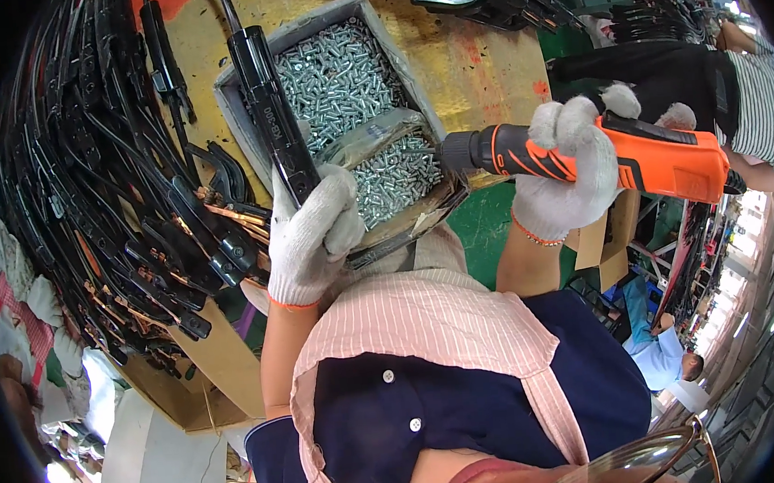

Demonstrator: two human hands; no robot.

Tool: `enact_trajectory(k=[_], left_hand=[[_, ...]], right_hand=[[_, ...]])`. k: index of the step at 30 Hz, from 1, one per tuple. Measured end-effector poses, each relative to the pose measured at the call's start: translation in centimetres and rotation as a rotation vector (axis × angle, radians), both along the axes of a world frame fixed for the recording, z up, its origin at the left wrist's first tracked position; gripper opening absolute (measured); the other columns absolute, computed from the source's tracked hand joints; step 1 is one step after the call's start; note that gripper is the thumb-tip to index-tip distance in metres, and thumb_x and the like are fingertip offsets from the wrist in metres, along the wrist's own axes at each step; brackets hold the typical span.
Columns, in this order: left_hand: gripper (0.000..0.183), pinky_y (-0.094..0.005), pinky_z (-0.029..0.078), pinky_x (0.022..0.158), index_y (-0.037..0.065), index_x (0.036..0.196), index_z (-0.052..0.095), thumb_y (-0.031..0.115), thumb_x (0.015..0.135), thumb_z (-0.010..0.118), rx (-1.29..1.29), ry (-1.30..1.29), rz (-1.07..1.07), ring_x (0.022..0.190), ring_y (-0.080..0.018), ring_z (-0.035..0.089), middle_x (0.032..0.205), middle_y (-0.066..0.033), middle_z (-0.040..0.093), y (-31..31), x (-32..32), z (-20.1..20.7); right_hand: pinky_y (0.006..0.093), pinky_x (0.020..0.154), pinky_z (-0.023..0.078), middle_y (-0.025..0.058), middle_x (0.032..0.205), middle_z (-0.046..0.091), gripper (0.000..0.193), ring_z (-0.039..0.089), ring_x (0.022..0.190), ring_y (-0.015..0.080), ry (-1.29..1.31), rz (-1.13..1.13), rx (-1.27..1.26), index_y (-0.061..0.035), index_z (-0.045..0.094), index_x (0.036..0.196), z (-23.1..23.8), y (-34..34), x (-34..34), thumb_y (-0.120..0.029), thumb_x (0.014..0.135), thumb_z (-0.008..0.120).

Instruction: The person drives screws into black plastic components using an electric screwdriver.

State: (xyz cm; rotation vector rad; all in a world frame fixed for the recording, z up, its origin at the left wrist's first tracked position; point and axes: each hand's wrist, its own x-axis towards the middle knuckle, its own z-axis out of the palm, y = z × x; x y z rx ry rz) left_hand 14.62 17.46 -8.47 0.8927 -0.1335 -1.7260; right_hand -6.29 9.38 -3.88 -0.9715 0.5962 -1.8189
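My left hand (313, 236), in a white knit glove, is closed around the lower end of a black tubular plastic handle (270, 106). The handle slants up over the left side of a box of screws, and a thin black cable or rod leaves its far end. My gloved right hand (578, 152) grips an orange and black cordless screwdriver (660, 161). Its black chuck (463, 153) points left, with the bit over the near part of the box. Many small silver screws (339, 74) fill the worn grey box (413, 69), and a plastic-wrapped divider (371, 139) crosses it.
A dense heap of black handles with coppery metal ends (104, 171) covers the left. More black handles (487, 1) lie at the far edge of the yellow table (482, 64). Cardboard boxes (212, 366) stand below. Another person in a striped top (760, 117) is at the right.
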Motion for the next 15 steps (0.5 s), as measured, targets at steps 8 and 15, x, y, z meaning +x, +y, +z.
enact_trajectory(k=[8, 15], left_hand=[[0.014, -0.0227, 0.029, 0.041, 0.003, 0.102, 0.051, 0.006, 0.091, 0.058, 0.081, -0.191, 0.068, 0.041, -0.0057, 0.037, 0.06, 0.0003, 0.048, -0.9, -1.4, 1.4], [0.032, -0.0219, 0.03, 0.039, 0.004, 0.118, 0.04, 0.007, 0.091, 0.058, 0.127, -0.324, 0.091, 0.043, -0.0063, 0.038, 0.064, -0.0001, 0.048, -1.8, -2.7, 1.5]], right_hand=[[0.0378, 0.053, 0.052, 0.0077, 0.118, 0.05, 0.09, 0.057, 0.063, 0.0166, 0.036, 0.016, -0.035, -0.0364, 0.017, 0.147, -0.1, -0.3, 0.8, 0.011, 0.082, 0.056], [0.0359, 0.051, 0.051, 0.0085, 0.119, 0.05, 0.088, 0.055, 0.06, 0.0146, -0.028, 0.051, -0.09, -0.0348, 0.02, 0.146, 0.8, -0.8, 0.0, 0.013, 0.08, 0.053]])
